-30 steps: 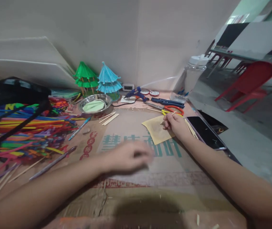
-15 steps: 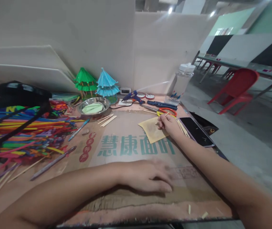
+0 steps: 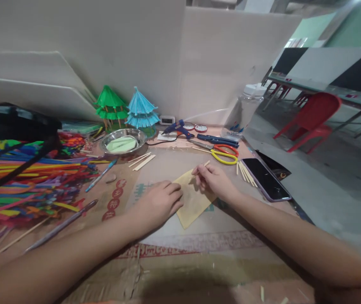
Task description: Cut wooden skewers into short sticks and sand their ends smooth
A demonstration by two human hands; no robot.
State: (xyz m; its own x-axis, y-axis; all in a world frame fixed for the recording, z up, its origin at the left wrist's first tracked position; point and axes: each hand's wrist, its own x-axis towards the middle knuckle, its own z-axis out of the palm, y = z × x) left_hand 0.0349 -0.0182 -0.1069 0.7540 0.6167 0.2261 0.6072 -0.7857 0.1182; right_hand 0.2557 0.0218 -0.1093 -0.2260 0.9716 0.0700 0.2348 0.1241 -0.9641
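A yellow square sheet (image 3: 190, 211) lies on the cardboard in front of me, turned cornerwise. My left hand (image 3: 161, 200) rests at its left edge, fingers bent and close together, the fingertips touching the sheet; whether they grip anything is hidden. Over the sheet's upper right part is my right hand (image 3: 207, 179), closed in a pinch on a short wooden stick (image 3: 207, 163) whose end sticks out above the fingers. More short sticks (image 3: 246, 172) lie to the right of that hand, beside a phone (image 3: 266, 179).
Scissors (image 3: 224, 157), a blue glue gun (image 3: 178, 128) and a water bottle (image 3: 244, 112) stand or lie at the back. A metal bowl (image 3: 140, 145) sits before two small paper-roofed models (image 3: 142, 110). Colourful pipe cleaners (image 3: 41, 177) cover the left side.
The yellow sheet has moved left and nearer, along with my right hand. My left hand has moved up and left from the front of the cardboard to the sheet's edge.
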